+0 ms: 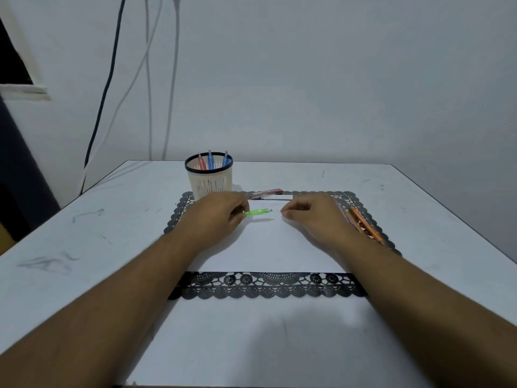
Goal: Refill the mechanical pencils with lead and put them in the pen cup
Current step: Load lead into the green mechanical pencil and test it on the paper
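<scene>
The person's left hand (216,212) grips a green mechanical pencil (258,212) just in front of the pen cup (209,177), its free end pointing away from the cup toward the right hand (310,215). That hand hovers a little apart from the pencil's end with thumb and forefinger drawn together; whether they pinch a lead is too fine to tell. The step in hand looks like loading this pencil: the next move likely calls for bringing the right fingertips to the pencil's end and lining up something very thin with a narrow opening, while the left hand keeps the barrel steady. Three pencils, red and blue, already stand in the cup. Beside the cup lies a reddish lead case (268,192) with a white bar in front of it, possibly an eraser. Farther from the cup, past the right hand, more pencils (363,224) lie on the black lace mat (268,285), partly hidden by that hand, so their count is unclear.
</scene>
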Demonstrator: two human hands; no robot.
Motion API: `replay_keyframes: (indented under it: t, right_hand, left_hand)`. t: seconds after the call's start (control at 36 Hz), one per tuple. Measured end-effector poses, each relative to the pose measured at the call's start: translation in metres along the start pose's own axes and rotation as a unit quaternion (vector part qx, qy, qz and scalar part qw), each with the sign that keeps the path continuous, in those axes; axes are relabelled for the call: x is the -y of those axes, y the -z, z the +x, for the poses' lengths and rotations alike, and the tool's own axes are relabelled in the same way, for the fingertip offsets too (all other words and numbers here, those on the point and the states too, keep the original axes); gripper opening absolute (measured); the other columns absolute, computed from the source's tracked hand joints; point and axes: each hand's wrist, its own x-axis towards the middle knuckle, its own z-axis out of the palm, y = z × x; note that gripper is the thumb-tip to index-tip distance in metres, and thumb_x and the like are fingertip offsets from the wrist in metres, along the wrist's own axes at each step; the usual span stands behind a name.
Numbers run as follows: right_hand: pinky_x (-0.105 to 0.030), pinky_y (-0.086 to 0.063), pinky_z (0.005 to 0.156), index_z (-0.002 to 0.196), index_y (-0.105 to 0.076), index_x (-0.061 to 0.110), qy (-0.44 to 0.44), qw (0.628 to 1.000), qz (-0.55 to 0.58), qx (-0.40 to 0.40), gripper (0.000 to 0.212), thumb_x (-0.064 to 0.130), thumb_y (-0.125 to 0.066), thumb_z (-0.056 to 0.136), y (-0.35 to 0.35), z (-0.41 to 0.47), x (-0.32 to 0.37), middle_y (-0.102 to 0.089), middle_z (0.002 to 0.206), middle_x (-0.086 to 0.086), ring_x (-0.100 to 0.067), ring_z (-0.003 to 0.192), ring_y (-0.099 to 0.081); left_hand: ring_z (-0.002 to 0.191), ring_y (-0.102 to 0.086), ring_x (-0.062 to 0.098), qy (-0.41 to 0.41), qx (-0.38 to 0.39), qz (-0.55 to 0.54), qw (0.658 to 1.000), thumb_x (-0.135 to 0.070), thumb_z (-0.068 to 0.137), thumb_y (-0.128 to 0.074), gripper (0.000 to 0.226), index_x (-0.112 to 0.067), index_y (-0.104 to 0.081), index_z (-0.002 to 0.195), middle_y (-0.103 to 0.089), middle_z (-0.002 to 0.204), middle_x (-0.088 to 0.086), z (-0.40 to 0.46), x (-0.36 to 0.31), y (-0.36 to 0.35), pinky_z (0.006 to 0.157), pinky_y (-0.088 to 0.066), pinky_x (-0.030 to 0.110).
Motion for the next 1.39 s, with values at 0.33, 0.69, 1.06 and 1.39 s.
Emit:
replay_keyframes:
  t: [0.33, 0.69, 1.06, 1.39]
  right_hand:
    - [-0.047, -0.046, 0.101, 0.091, -0.082, 0.040, 0.038, 0.974, -0.225, 0.005, 0.009, 0.043, -0.073, 0.091, -0.016, 0.011, -0.002, -0.069, 0.089, 0.028, -0.004, 0.105, -0.060]
    - [-0.002, -0.039, 0.056, 0.093, -0.078, 0.014, 0.026, 0.998, -0.045, -0.030, 0.013, 0.010, -0.067, 0.098, 0.017, -0.001, 0.007, -0.073, 0.089, 0.002, -0.003, 0.076, -0.060]
    - [-0.029, -0.046, 0.071, 0.092, -0.077, 0.026, 0.031, 0.982, -0.162, 0.089, 0.017, 0.014, -0.066, 0.095, 0.014, -0.001, 0.010, -0.063, 0.074, 0.011, -0.007, 0.070, -0.057]
    - [-0.031, -0.057, 0.078, 0.096, -0.076, 0.019, -0.007, 0.970, -0.159, 0.185, 0.009, 0.013, -0.069, 0.094, 0.041, 0.000, 0.015, -0.070, 0.075, 0.009, -0.004, 0.073, -0.066]
  left_hand:
    - [0.081, -0.055, 0.006, -0.033, 0.004, 0.013, 0.999, -0.022, 0.092, -0.066, 0.008, -0.029, -0.067, 0.092, -0.058, 0.089, -0.017, -0.002, -0.005, -0.007, 0.064, -0.036, 0.017]
    - [0.084, -0.060, 0.010, 0.002, 0.003, 0.019, 1.000, -0.022, 0.094, -0.068, 0.006, -0.026, -0.070, 0.098, -0.063, 0.092, -0.014, 0.000, 0.001, 0.002, 0.072, -0.053, 0.035]
    - [0.080, -0.059, 0.005, 0.001, 0.028, -0.026, 0.999, -0.023, 0.093, -0.067, 0.008, -0.030, -0.068, 0.093, -0.061, 0.086, -0.018, -0.002, -0.005, 0.004, 0.072, -0.055, 0.041]
    - [0.081, -0.059, 0.004, 0.012, 0.032, -0.027, 0.999, -0.024, 0.094, -0.067, 0.007, -0.029, -0.069, 0.096, -0.061, 0.088, -0.019, -0.003, -0.009, 0.008, 0.072, -0.055, 0.039]
